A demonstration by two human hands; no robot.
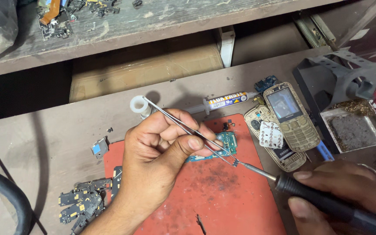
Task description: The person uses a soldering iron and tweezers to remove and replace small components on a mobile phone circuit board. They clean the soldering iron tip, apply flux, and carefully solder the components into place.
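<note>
My left hand (155, 163) pinches thin metal tweezers (183, 126) whose tips hold a tiny dark component (236, 162) over the red work mat (223, 196). In my right hand (349, 187) is a black-handled soldering iron (323, 200), its metal tip touching that component. A small green circuit board (225, 143) lies on the mat just behind the tweezer tips, partly hidden by my left thumb.
A flux syringe (223, 102) lies behind the mat. Opened gold keypad phones (290, 122) sit to the right, beside a grey iron stand with sponge tray (349, 126). Loose black boards (81, 202) lie at the lower left. A black cable (5, 196) curves at the left edge.
</note>
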